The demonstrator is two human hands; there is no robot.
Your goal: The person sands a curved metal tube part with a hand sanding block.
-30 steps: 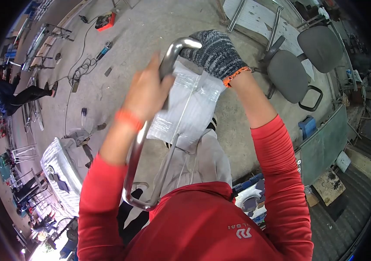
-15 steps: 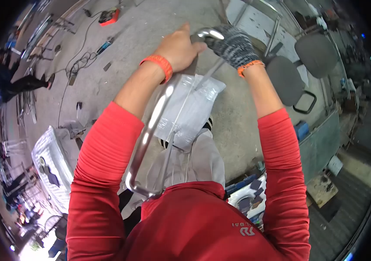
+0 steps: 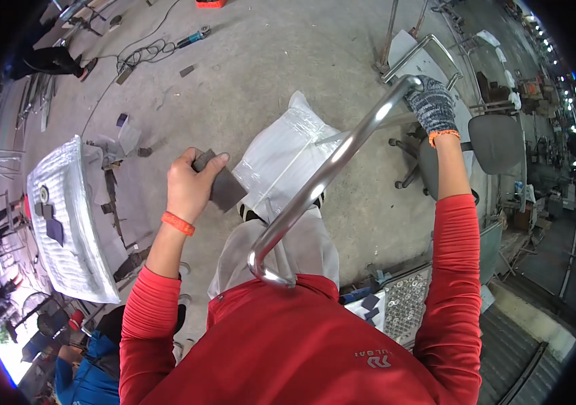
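Observation:
A bent, shiny metal tube frame (image 3: 332,165) slants from my waist up to the right in front of me. My right hand (image 3: 431,106), in a grey knitted glove with an orange cuff, is closed around its far bend. My left hand (image 3: 190,181) is bare, with an orange wristband, and pinches a dark, flat piece of sandpaper (image 3: 228,192) between thumb and fingers. The sandpaper is apart from the tube, to its left. Behind the tube, above my legs, lies a white plastic-wrapped pad (image 3: 281,152).
A blue angle grinder (image 3: 193,37) with a coiled cable lies on the concrete floor. At left stands a plastic-wrapped bundle (image 3: 75,229) with dark pieces on it. Grey chair parts (image 3: 497,144) are at right. Another person's legs (image 3: 52,61) show upper left; a person in blue (image 3: 89,371) is lower left.
My left hand has come away from the tube's far bend, moving left and nearer with the sandpaper. My right hand and the tube's far end have swung right.

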